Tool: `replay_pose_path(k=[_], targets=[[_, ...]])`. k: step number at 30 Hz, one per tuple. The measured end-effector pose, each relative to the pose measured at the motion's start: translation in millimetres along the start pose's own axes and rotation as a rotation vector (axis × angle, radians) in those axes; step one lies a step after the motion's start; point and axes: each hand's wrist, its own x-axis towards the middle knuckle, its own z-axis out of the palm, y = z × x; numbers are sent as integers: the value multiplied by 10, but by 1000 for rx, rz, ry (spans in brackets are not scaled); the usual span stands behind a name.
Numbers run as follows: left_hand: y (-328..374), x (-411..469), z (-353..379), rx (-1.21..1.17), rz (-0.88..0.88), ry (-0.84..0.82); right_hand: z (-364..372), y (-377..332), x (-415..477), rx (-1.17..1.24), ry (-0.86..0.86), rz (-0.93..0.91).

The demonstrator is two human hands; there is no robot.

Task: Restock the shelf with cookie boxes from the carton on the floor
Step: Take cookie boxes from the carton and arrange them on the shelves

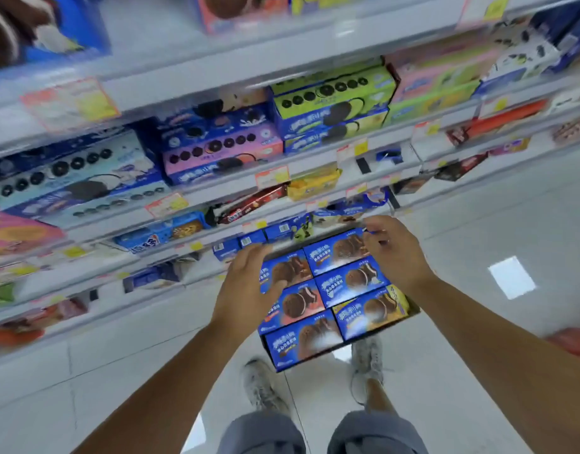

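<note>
Six flat blue cardboard cookie boxes visible, face-up in two columns inside the dark open carton. It sits on the white tile floor, hard against the shelving base, probably to keep each transfer short.

Left hand: fingers straight and spread over the carton's left column, gripping nothing. Looks set to clamp one side of a box.

Right hand: fingers curled over the far right box. Blur plus a blue scrap at the fingertips, so can't tell if it's pinching anything.

The hands bracket the stack, so I'd guess a two-handed lift.

Likely target is the low white shelf, where small blue boxes already stand on end.
</note>
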Motion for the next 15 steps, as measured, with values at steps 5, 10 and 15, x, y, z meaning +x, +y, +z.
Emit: replay_pose_path(k=[5, 10, 15], targets=[[66, 297, 1481, 45, -172, -295, -445, 1482, 281, -88, -78, 294], [-5, 533, 2747, 104, -304, -403, -529, 2868, 662, -303, -279, 440], [-320, 802, 3630, 244, -331, -455, -267, 3851, 1030, -359, -491, 552]])
